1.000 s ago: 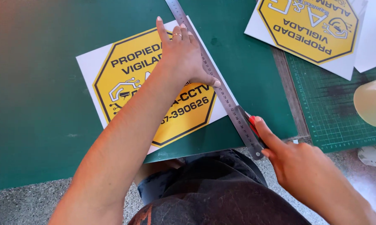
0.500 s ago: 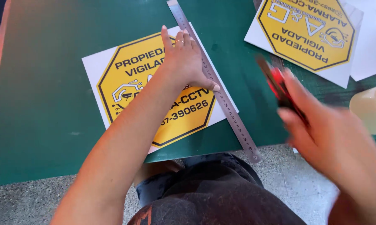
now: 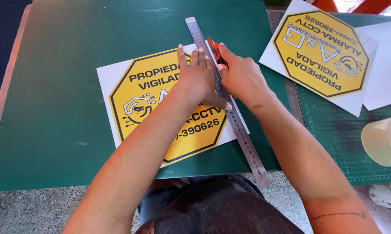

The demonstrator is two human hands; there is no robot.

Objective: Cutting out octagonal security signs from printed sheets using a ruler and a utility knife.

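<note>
Sheet [image 3: 160, 112], white with a yellow octagon print, lies flat on the green worktop [image 3: 65, 86], centre of the scene. Looks thin and light, bends easily, likely slides on the smooth surface unless pinned; edges would crease if pinched hard, so best held flat under a palm or lifted by a white margin corner.

Ruler [image 3: 230, 112], long steel strip, lies diagonally over the sheet's right edge, its far end past the sheet, its near end hanging off the worktop's near edge. Stiff, narrow, probably slippery on paper.

Left hand [image 3: 199, 80] presses down on ruler and sheet, fingers spread flat, thumb on the ruler; grip is not closed round anything. Right hand [image 3: 241, 73], just right of the ruler, is clenched round a red knife [image 3: 215, 50], blade end at the ruler's far part.

Second sheet [image 3: 319, 52] with the same print sits far right, well apart, over white paper [image 3: 384, 73]. Cutting mat [image 3: 334, 134] with a grid lies right; tape roll [image 3: 384, 141] rests on it at the right edge. Speckled floor [image 3: 39, 210] shows near.
</note>
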